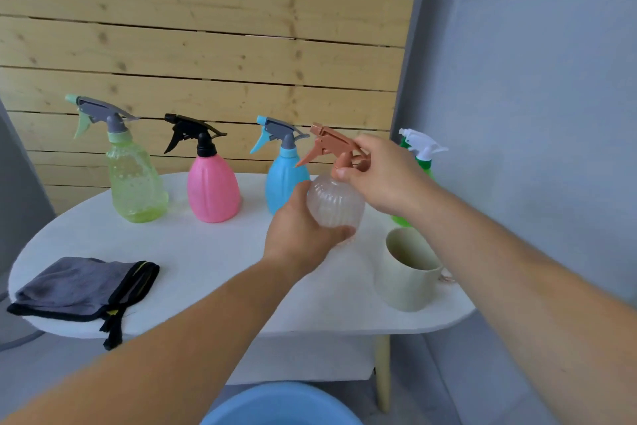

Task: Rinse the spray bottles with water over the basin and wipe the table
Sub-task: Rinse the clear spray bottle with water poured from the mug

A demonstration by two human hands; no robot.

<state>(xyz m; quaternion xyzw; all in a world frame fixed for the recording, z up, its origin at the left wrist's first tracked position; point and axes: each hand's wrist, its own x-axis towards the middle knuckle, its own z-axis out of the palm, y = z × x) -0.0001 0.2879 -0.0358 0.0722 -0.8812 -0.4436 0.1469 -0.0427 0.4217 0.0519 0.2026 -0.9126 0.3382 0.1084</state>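
Observation:
A clear ribbed spray bottle with a brown trigger head is held above the white table. My left hand grips its round body from below and the left. My right hand pinches the neck just under the trigger head. Behind stand a yellow-green bottle, a pink bottle with a black head, and a blue bottle. A green bottle with a white head is mostly hidden behind my right arm. A blue basin sits on the floor in front of the table.
A folded grey cloth with black edging lies at the table's front left. A pale cream cup stands at the front right, under my right forearm. A wooden slat wall runs behind the table, and a grey wall stands to the right.

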